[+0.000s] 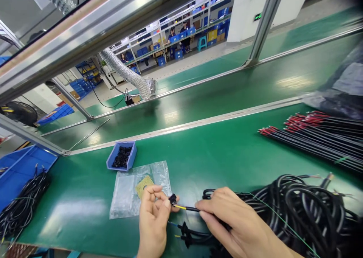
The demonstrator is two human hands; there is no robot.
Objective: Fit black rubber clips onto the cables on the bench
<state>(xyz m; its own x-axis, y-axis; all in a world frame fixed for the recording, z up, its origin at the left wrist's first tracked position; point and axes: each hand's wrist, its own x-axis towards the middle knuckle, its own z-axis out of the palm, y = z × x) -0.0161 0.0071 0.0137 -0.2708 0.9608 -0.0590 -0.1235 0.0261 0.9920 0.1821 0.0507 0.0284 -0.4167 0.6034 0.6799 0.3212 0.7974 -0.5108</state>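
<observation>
Smooth green bench top point(198, 156) lies beneath. Left hand point(153, 220) pinches a small black plastic fitting point(172, 198); right hand point(235, 216) closes on a black-sheathed cable point(192, 209), yellow wire point(179, 207) between them. Gripping near the sheath end, kept aligned, should limit bending.

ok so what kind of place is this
Probably a factory floor for cable assembly: a green workbench with bundled black cables, a bin of small black parts, and shelves of blue boxes behind.
</observation>
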